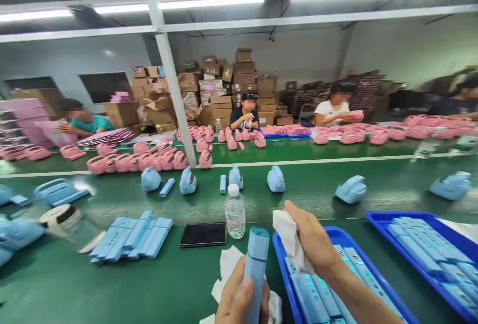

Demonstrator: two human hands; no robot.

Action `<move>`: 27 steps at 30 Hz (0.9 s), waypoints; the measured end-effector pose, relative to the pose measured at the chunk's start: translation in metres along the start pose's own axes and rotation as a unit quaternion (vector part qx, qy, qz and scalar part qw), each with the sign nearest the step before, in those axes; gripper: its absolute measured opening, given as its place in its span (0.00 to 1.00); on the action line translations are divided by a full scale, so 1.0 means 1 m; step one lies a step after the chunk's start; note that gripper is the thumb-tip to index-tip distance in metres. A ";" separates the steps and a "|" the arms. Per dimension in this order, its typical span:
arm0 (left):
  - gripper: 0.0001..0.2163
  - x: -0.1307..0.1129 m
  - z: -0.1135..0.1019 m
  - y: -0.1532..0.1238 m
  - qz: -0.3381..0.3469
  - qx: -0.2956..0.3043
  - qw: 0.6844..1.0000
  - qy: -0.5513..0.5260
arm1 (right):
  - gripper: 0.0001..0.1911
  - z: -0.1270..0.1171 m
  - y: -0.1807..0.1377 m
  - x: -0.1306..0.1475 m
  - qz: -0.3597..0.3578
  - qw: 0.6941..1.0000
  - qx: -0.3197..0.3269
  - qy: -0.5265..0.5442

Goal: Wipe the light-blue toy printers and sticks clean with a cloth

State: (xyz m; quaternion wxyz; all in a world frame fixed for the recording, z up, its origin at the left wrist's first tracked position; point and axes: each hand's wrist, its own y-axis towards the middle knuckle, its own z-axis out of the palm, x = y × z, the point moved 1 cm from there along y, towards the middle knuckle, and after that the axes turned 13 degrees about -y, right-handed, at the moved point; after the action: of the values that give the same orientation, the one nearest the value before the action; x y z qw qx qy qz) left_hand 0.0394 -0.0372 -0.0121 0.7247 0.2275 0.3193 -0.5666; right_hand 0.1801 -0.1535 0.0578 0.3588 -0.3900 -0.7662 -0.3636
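My left hand [239, 291] is closed round a light-blue plastic bar [257, 259], held upright with its end cap pointing up. White tissues [229, 262] lie behind and below this hand. My right hand [313, 239] grips a crumpled white tissue [286, 229], just right of the bar and apart from it. Under the right forearm sits a blue tray [278, 249] with several light-blue bars [321, 291] in it, some showing rows of small holes. Part of the tray's contents is hidden by my arm.
Left of my hands are a black phone [203, 234], a water bottle [235, 214] and a stack of blue bars [132, 237]. A second blue tray [377, 222] stands right. Blue housings [276, 179] line the green table; pink ones [149, 160] and several co-workers [244, 112] are beyond.
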 end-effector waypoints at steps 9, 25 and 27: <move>0.25 -0.009 -0.018 0.007 0.092 -0.205 0.969 -0.103 | 0.33 0.072 -0.076 -0.002 -0.312 0.932 -0.037 -0.182; 0.22 -0.045 -0.005 -0.001 0.083 -0.093 0.982 0.140 | 0.26 0.045 -0.075 -0.014 -0.207 0.969 0.066 -0.120; 0.23 -0.052 -0.006 -0.004 0.089 -0.112 0.975 0.170 | 0.22 0.038 -0.074 -0.008 -0.129 0.978 0.162 -0.037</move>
State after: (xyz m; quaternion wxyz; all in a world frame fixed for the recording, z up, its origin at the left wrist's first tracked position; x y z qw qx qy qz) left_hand 0.0260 0.0008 0.0209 0.7284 0.2652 0.4777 -0.4134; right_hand 0.1099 -0.1565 0.0122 0.3388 -0.2378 -0.8714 -0.2633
